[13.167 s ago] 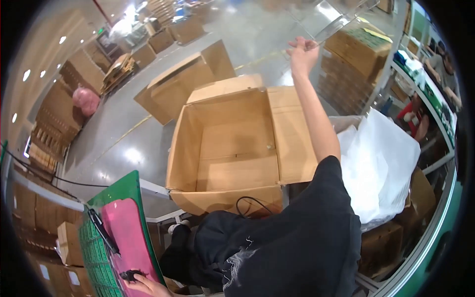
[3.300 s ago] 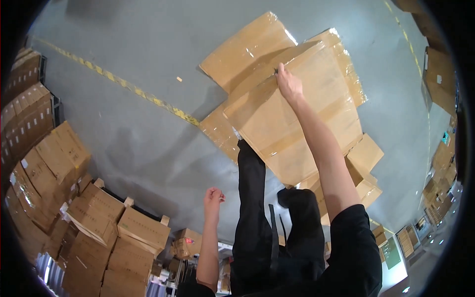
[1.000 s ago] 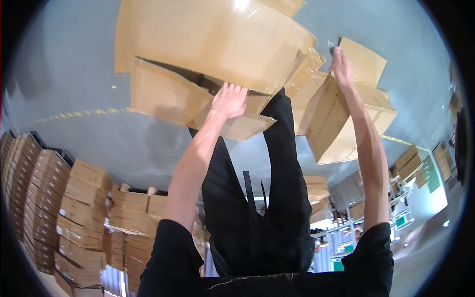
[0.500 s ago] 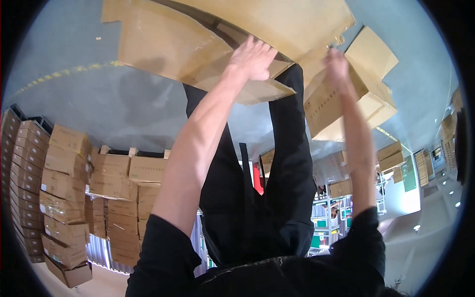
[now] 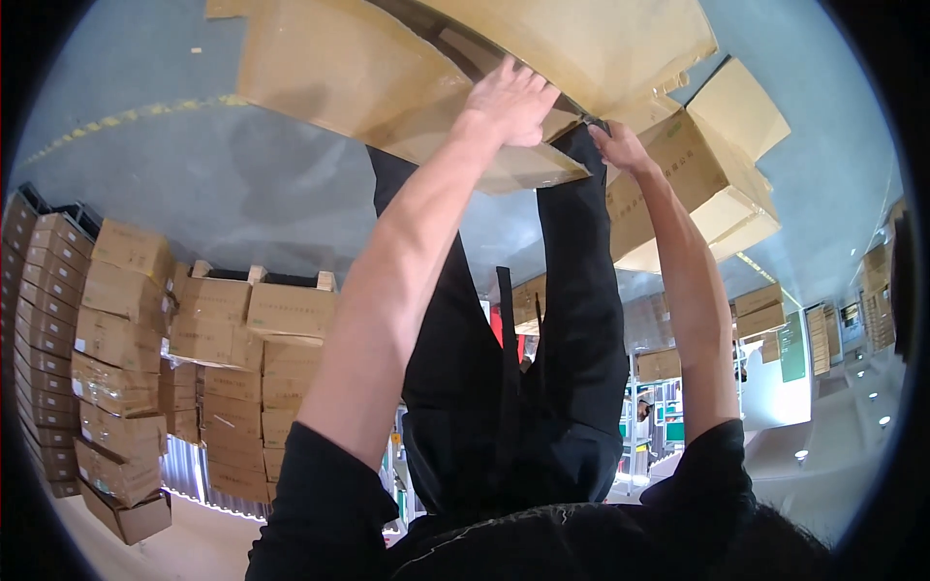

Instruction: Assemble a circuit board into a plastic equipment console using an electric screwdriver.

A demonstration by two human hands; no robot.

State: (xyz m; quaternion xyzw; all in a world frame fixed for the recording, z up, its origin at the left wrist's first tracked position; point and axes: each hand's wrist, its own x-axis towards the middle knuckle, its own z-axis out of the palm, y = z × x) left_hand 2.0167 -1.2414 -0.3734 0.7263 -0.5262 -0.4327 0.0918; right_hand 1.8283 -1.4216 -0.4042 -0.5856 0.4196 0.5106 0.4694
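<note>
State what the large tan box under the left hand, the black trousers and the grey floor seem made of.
Large tan box: probably cardboard, matte, judging by its thin, stiff panels; a shiny strip at its edge suggests plastic tape.
Black trousers: apparently soft matte cloth, since they drape and crease; fibre unclear.
Grey floor: perhaps coated concrete, given its even surface and faint sheen.

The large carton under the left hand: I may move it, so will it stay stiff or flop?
The large carton may flex where it gapes beside the left hand. Its broad, flat panels look fairly stiff; their thin edges suggest low weight for its size.
</note>
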